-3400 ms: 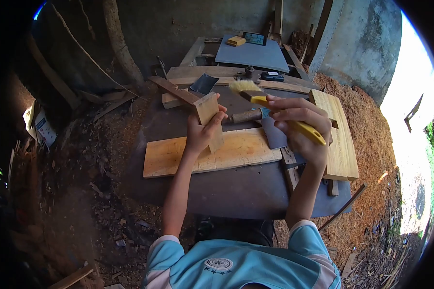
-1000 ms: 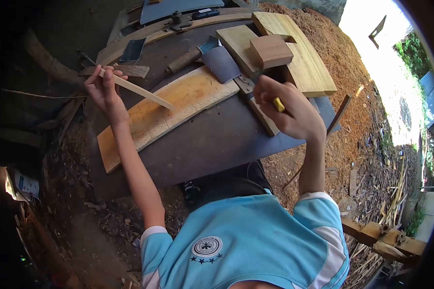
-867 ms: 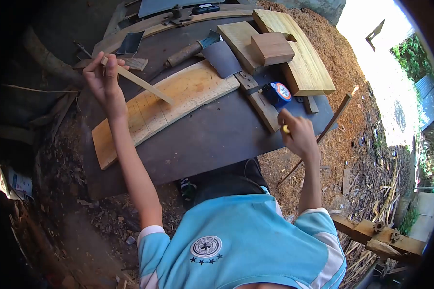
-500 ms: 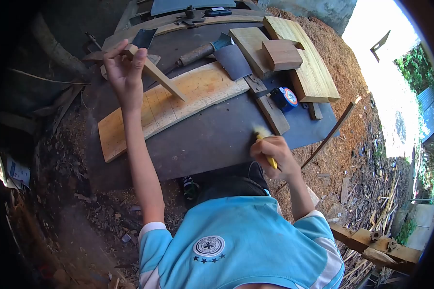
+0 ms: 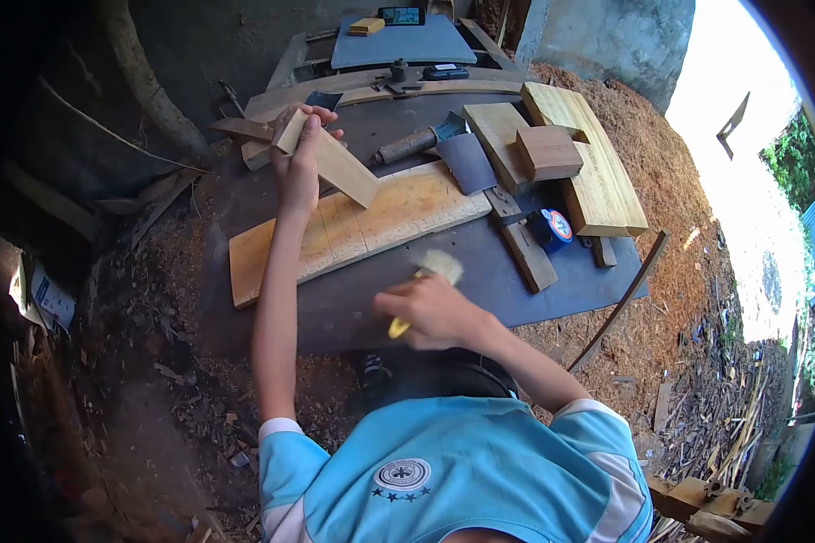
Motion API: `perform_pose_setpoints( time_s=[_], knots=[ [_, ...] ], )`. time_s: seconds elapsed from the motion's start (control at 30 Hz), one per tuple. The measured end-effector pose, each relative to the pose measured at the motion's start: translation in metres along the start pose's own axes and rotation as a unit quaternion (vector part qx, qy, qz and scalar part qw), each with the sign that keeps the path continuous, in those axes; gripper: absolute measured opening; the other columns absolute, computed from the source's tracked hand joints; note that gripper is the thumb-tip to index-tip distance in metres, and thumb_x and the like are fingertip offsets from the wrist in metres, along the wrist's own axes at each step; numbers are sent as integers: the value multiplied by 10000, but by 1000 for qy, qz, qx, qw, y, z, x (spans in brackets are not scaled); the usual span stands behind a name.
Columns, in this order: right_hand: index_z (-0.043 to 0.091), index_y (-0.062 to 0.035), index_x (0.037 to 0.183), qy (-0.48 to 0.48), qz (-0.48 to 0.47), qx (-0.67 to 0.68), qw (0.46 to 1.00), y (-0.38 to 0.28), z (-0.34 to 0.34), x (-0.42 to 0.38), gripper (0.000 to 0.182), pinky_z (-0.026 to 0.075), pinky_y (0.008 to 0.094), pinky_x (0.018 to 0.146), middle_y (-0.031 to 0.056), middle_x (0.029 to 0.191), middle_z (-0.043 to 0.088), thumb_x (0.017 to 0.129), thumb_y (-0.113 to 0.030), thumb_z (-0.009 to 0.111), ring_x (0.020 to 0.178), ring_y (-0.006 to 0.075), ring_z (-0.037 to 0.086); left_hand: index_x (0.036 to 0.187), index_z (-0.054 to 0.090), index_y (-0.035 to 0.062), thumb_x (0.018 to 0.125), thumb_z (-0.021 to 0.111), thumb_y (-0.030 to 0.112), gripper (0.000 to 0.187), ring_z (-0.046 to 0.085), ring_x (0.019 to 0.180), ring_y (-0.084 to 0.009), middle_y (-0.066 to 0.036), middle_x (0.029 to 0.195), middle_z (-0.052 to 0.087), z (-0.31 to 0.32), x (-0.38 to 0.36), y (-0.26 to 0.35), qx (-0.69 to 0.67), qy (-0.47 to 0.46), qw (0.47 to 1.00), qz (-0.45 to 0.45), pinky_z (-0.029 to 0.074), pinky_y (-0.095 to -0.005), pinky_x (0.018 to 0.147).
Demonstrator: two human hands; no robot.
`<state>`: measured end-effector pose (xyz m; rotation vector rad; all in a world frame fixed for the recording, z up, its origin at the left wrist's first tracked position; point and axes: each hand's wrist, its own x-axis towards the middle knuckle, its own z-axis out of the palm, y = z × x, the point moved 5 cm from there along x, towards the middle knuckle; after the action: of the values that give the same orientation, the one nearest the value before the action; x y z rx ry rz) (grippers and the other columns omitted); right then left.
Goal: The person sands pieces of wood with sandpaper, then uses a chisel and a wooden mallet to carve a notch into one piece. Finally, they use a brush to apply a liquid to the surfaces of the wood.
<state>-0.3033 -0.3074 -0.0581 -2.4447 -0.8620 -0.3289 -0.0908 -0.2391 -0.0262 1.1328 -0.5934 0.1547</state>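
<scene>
Gripping a pale, flat rectangular wooden piece (image 5: 330, 161) at its upper end, the left hand (image 5: 301, 163) holds it above the far-left part of the dark grey metal-topped table (image 5: 426, 299). The long axis of this piece runs diagonally: its held end points up-left toward the back of the table, and its free end slants down-right, ending over the long light-brown plank (image 5: 353, 231) that lies flat across the table. The right hand (image 5: 436, 312) is closed around the yellow handle of a paintbrush with pale bristles (image 5: 421, 285); the bristles point up-right, away from the body, and sit just at the near edge of the plank, over the bare table surface. Whether the bristles touch the tabletop cannot be told.

Compared with half a second earlier, the right hand and brush stand further left and nearer the table's middle, close to the plank, and the wooden piece shows a broader face.

Further right lie a small blue round tin with a printed lid (image 5: 552, 226), a reddish wooden block (image 5: 549, 152) on wide pale boards (image 5: 598, 172), and a wooden-handled tool (image 5: 417, 143).
</scene>
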Motion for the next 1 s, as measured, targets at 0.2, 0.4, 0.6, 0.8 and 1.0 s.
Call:
perform_pose_setpoints(
  time_s=[0.2, 0.4, 0.6, 0.8, 1.0],
  knots=[
    [568, 12, 796, 109, -164, 447, 873, -25, -62, 35, 106, 458, 318, 596, 113, 713, 575, 719, 6, 495, 665, 234, 594, 1018, 459, 68, 892, 339, 533, 496, 577, 733, -175, -87, 785, 560, 8, 24, -25, -174, -142, 966, -127, 476, -293, 680],
    [568, 5, 850, 404, -61, 246, 879, 78, -81, 61, 61, 508, 297, 705, 110, 870, 546, 819, 36, 525, 880, 192, 577, 1035, 472, 28, 880, 257, 502, 543, 552, 741, -194, -113, 866, 565, -1, 29, -69, -204, -28, 975, -90, 449, -298, 675],
    [582, 33, 814, 339, 272, 503, 747, 148, 2, -2, 91, 496, 290, 702, 100, 869, 577, 820, -7, 501, 805, 180, 584, 1008, 454, 61, 855, 284, 564, 553, 573, 737, -199, -119, 899, 582, -17, 24, -29, -165, 3, 983, -74, 457, -312, 663],
    [589, 21, 827, 380, 80, 471, 792, 95, -92, 73, 95, 466, 251, 694, 78, 835, 601, 823, -28, 508, 791, 130, 578, 1147, 434, 58, 860, 191, 647, 699, 578, 860, -154, -78, 959, 587, 14, 5, -33, -96, -26, 993, -66, 458, -292, 760],
    [555, 20, 827, 398, 135, 494, 761, 137, -37, 50, 84, 495, 294, 709, 104, 857, 574, 815, 10, 472, 848, 186, 580, 1226, 366, 64, 840, 196, 675, 743, 578, 839, -176, -111, 958, 573, 4, 5, -43, -50, -14, 998, -37, 460, -306, 755]
  ],
)
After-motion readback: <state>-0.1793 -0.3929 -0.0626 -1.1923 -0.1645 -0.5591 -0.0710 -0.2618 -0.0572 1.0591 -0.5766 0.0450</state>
